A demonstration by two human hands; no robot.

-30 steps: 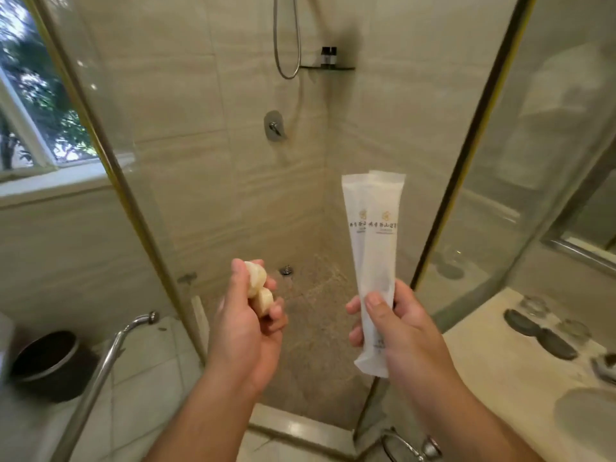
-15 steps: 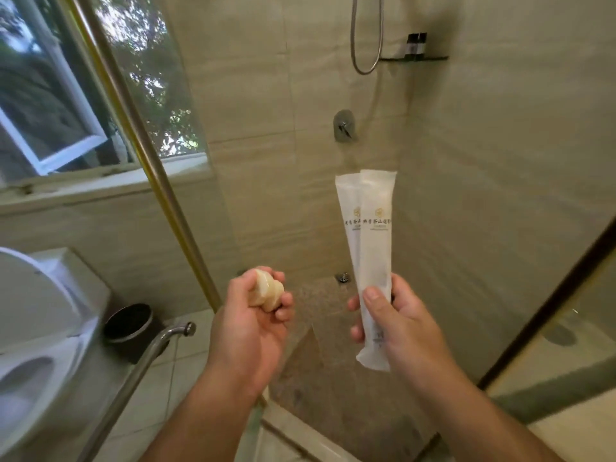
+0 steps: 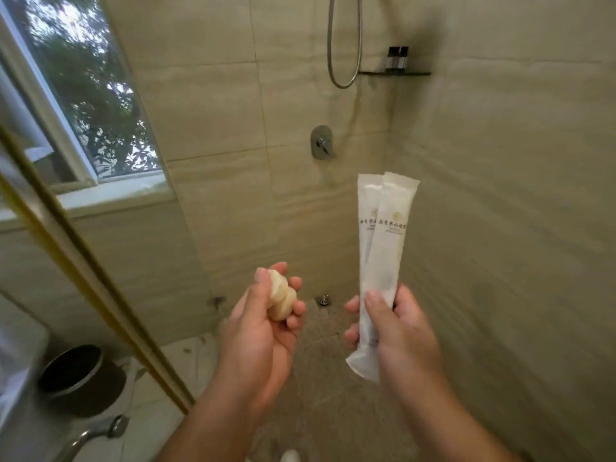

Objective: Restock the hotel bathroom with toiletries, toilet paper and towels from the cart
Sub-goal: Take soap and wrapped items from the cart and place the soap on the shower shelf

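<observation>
My left hand [image 3: 263, 331] is shut on two small round cream soaps [image 3: 281, 300], pinched between thumb and fingers at chest height. My right hand [image 3: 396, 331] grips two long white sealed packets [image 3: 381, 251] with printed logos, held upright by their lower ends. Both hands hover in front of the open shower stall. High on the corner wall a thin dark shelf [image 3: 395, 73] carries two small dark bottles [image 3: 397, 57].
The shower hose [image 3: 343, 55] loops down the tiled wall above a round mixer valve [image 3: 321, 142]. A floor drain [image 3: 324, 299] lies below. A gold-framed glass door edge [image 3: 86, 278] stands left, with a dark bin [image 3: 71, 370], a chrome grab rail [image 3: 96, 435] and a window [image 3: 86, 95].
The view has advanced into the shower and swung left; the counter on the right has left the view. Both hands keep their items and stay at about the same height.
</observation>
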